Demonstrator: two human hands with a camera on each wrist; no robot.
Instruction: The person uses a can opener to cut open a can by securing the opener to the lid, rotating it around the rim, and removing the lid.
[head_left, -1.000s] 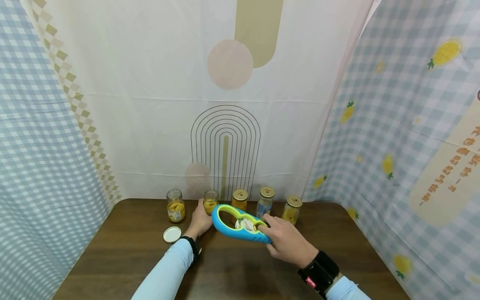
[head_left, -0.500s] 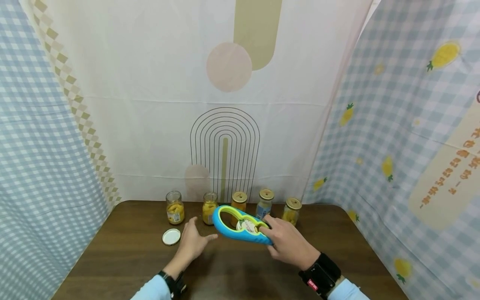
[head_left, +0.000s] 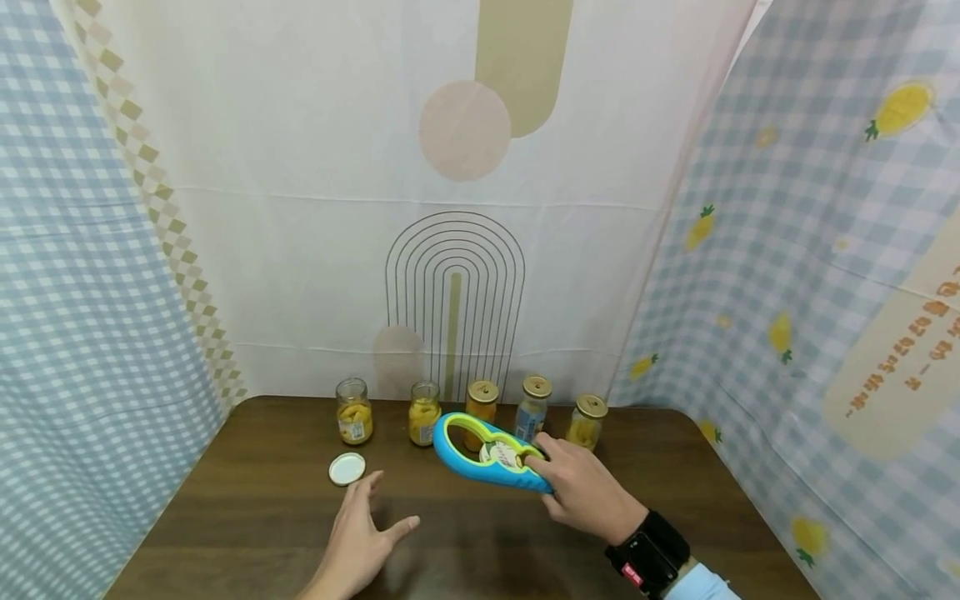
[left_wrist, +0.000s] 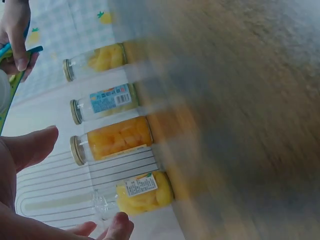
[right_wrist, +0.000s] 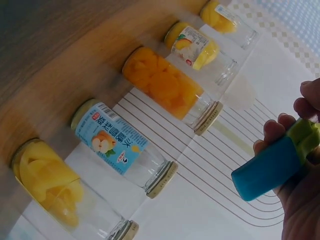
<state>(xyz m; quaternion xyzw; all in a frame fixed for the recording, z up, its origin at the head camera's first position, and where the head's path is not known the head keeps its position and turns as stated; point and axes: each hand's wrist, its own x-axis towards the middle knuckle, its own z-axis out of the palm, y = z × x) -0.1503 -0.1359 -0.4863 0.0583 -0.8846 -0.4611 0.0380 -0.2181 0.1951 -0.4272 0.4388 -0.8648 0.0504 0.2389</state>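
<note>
My right hand (head_left: 588, 492) grips a blue and green multi-ring jar opener (head_left: 476, 472) above the table. A pale round piece with a printed design (head_left: 501, 454) shows in the opener's middle ring. My left hand (head_left: 354, 542) is off the jars, thumb and fingers spread, holding nothing. Beyond it stand two lidless glass jars of yellow fruit, the far-left jar (head_left: 355, 421) and the second jar (head_left: 423, 421). To their right are three jars with gold lids: an orange-fruit jar (right_wrist: 162, 85), a blue-labelled jar (right_wrist: 112, 137) and a yellow-fruit jar (right_wrist: 47, 182).
A white round lid (head_left: 347, 469) lies on the brown wooden table (head_left: 247, 500), in front of the far-left jar. A pale patterned cloth (head_left: 300, 250) hangs right behind the jars. Checked cloths flank the table on both sides.
My left hand has let go of the second jar from the left and drawn back toward me, its fingers spreading. The right hand keeps its grip on the jar opener, nearly still.
</note>
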